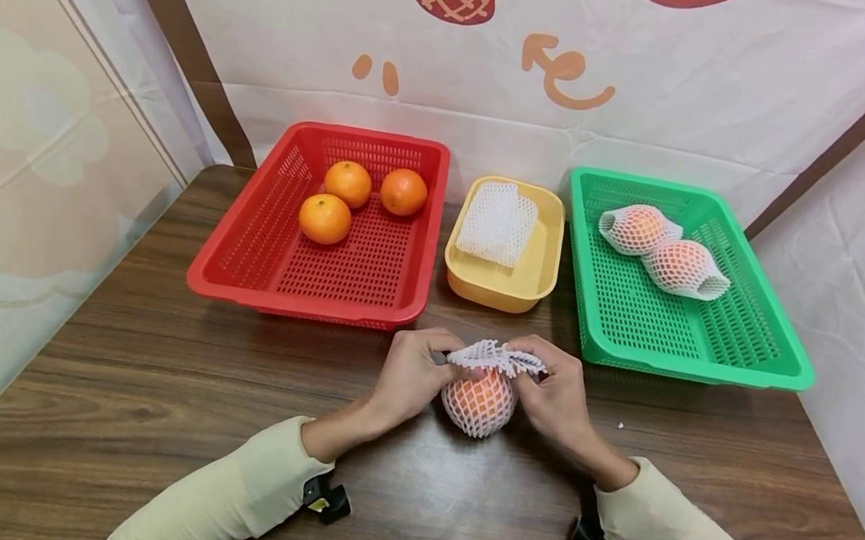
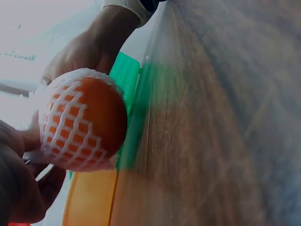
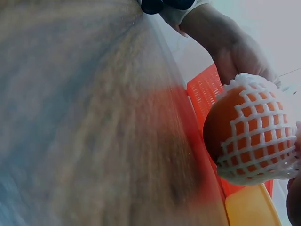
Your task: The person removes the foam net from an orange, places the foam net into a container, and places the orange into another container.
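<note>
In front of the baskets, an orange (image 1: 482, 392) is partly covered by a white foam net sleeve (image 1: 494, 355). My left hand (image 1: 416, 373) pinches the sleeve's bunched upper edge on one side. On the other side, my right hand (image 1: 558, 392) grips the same edge. Both wrist views show the mesh stretched round part of the fruit: bare orange peel (image 2: 109, 115) faces the tabletop in the left one, and the net (image 3: 258, 129) covers the side away from the table in the right one. Some fingertips are hidden behind the foam.
Three bare oranges lie in a red basket (image 1: 310, 301) at the back left. Folded foam nets (image 1: 497, 223) fill part of a yellow tub (image 1: 499, 292) in the middle. A green basket (image 1: 694, 370) on the right holds two netted fruits (image 1: 683, 267). A fabric backdrop stands behind.
</note>
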A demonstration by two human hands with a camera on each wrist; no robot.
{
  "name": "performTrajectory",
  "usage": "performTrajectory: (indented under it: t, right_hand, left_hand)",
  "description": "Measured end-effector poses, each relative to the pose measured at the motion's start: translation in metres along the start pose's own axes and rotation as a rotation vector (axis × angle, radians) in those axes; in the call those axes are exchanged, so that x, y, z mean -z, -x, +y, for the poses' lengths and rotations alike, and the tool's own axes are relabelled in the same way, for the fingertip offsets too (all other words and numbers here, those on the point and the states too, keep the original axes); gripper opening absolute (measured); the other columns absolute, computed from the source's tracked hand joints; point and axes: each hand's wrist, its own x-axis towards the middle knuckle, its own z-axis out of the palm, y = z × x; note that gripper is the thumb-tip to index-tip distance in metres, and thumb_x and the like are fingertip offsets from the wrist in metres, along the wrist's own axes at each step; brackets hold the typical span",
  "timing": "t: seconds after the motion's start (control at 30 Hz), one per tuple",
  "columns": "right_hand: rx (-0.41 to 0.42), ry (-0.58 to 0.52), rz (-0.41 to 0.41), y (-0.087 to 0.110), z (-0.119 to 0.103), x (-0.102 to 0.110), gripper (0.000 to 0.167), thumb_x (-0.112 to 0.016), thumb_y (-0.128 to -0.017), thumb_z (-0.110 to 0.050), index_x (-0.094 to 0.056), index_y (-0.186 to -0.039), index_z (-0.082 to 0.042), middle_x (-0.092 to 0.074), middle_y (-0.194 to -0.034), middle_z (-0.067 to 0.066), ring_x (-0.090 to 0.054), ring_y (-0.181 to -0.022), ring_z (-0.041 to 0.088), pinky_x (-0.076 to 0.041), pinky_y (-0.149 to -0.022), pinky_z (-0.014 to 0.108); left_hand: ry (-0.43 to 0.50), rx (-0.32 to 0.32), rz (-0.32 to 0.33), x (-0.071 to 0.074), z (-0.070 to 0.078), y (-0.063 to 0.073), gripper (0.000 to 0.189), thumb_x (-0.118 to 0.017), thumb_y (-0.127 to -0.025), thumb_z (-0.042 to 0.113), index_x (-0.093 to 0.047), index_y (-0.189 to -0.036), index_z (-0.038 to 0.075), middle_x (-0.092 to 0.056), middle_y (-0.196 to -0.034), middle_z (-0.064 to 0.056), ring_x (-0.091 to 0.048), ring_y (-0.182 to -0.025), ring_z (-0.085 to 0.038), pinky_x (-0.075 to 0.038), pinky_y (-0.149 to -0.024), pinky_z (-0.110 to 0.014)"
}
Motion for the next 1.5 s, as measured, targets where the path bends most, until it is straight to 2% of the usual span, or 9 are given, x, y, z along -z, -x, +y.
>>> performTrajectory:
  t: [0.13,0.27,0.4,0.53,0.67,0.8,1.0,1.23,1.5]
  right_hand:
    - [-0.075,-0.085,-0.061,-0.004,-0.014,0.0,0.028,-0.065,-0.071,0.023,-0.066,-0.091,0.004,-0.065,-0.091,0.014,-0.059,-0.089,0.012,-0.047,-0.077,0.02]
    - [-0.249,-0.181,-0.22,-0.004,-0.012,0.002,0.036,-0.07,-0.082,0.005,-0.063,-0.116,0.001,-0.063,-0.116,0.011,-0.056,-0.11,0.017,-0.042,-0.094,0.025]
    - [-0.467,-0.187,-0.329,-0.001,-0.003,0.003,0.033,-0.073,-0.085,-0.012,-0.066,-0.116,-0.005,-0.068,-0.107,0.003,-0.061,-0.1,0.014,-0.047,-0.087,0.027]
    - [-0.565,-0.19,-0.308,0.0,-0.001,0.003,0.025,-0.078,-0.08,-0.016,-0.073,-0.101,-0.003,-0.071,-0.092,0.004,-0.063,-0.084,0.013,-0.052,-0.076,0.028]
    - [-0.519,-0.182,-0.248,-0.002,-0.002,0.004,0.021,-0.082,-0.075,-0.012,-0.075,-0.091,0.0,-0.072,-0.089,0.005,-0.063,-0.082,0.012,-0.051,-0.072,0.025]
    - [-0.378,-0.214,-0.192,-0.002,0.001,0.005,0.011,-0.077,-0.076,0.003,-0.074,-0.087,0.004,-0.071,-0.088,0.009,-0.064,-0.083,0.014,-0.051,-0.072,0.025]
    - [-0.172,-0.128,-0.099,0.0,0.006,0.006,0.02,-0.069,-0.073,0.016,-0.074,-0.086,0.001,-0.07,-0.083,0.007,-0.064,-0.077,0.016,-0.051,-0.069,0.023]
    - [-0.126,-0.046,0.014,0.001,0.005,0.004,0.023,-0.071,-0.072,0.017,-0.073,-0.087,0.001,-0.07,-0.081,0.011,-0.065,-0.075,0.012,-0.051,-0.068,0.02]
    - [-0.095,-0.191,-0.052,0.003,0.002,0.001,0.029,-0.064,-0.073,0.022,-0.073,-0.093,0.002,-0.071,-0.087,0.009,-0.065,-0.078,0.016,-0.052,-0.069,0.025]
  left_hand:
    - [-0.039,-0.055,0.075,-0.001,-0.001,0.002,0.023,-0.071,-0.069,-0.012,-0.075,-0.076,0.008,-0.07,-0.078,0.003,-0.066,-0.074,-0.01,-0.053,-0.068,-0.026]
    - [-0.041,-0.098,0.123,-0.002,-0.004,0.003,0.023,-0.069,-0.069,-0.014,-0.074,-0.078,0.006,-0.072,-0.079,-0.001,-0.068,-0.075,-0.013,-0.053,-0.067,-0.025]
    - [-0.02,-0.151,0.147,-0.003,-0.007,0.005,0.024,-0.067,-0.07,-0.015,-0.074,-0.081,0.005,-0.072,-0.081,-0.002,-0.068,-0.077,-0.012,-0.054,-0.07,-0.026]
    - [0.003,-0.201,0.152,-0.004,-0.009,0.007,0.027,-0.063,-0.07,-0.016,-0.073,-0.082,0.006,-0.071,-0.082,0.0,-0.066,-0.079,-0.01,-0.053,-0.072,-0.027]
    - [0.021,-0.239,0.16,-0.006,-0.01,0.008,0.027,-0.062,-0.071,-0.016,-0.073,-0.083,0.007,-0.07,-0.082,0.0,-0.066,-0.08,-0.011,-0.053,-0.074,-0.028]
    - [0.052,-0.223,0.163,-0.008,-0.01,0.008,0.029,-0.061,-0.07,-0.018,-0.073,-0.084,0.004,-0.071,-0.083,-0.001,-0.067,-0.081,-0.013,-0.053,-0.076,-0.029]
    - [0.007,-0.099,0.068,-0.01,-0.003,0.009,0.017,-0.078,-0.079,0.008,-0.072,-0.095,0.009,-0.069,-0.092,0.004,-0.063,-0.09,-0.009,-0.05,-0.082,-0.029]
    - [-0.014,0.056,-0.082,-0.015,0.0,0.013,0.034,-0.079,-0.079,0.031,-0.07,-0.106,0.012,-0.068,-0.101,0.008,-0.06,-0.097,-0.005,-0.047,-0.086,-0.029]
    - [0.076,0.087,0.03,-0.016,-0.002,0.011,0.011,-0.082,-0.073,0.006,-0.075,-0.081,0.011,-0.07,-0.08,0.007,-0.066,-0.077,-0.008,-0.052,-0.071,-0.027]
